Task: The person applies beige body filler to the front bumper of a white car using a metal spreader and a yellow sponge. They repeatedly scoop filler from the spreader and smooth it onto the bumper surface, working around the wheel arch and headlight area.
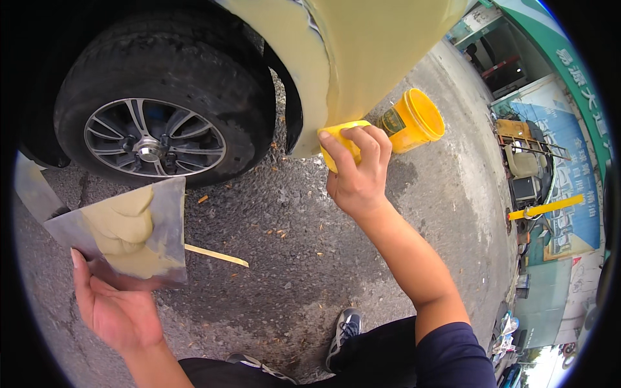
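Watching remotely, I have my left hand's [123, 318] grip clamped on the near-left edge of a flat plate [171, 202]; it seems light and stiff, best supported from beneath. Its putty [126, 226], heaped around the middle, looks soft and sticky. Rightward, my right hand's [359, 161] grip is closed around a yellow applicator [340, 133] at the beige panel's [372, 58] lower edge: probably light, slightly flexible, best pinched across its sides.

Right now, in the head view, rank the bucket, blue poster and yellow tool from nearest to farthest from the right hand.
1. Yellow tool: held at the right hand's fingertips.
2. Bucket: on the ground, just beyond the hand and to its right.
3. Blue poster: far right, in the background.
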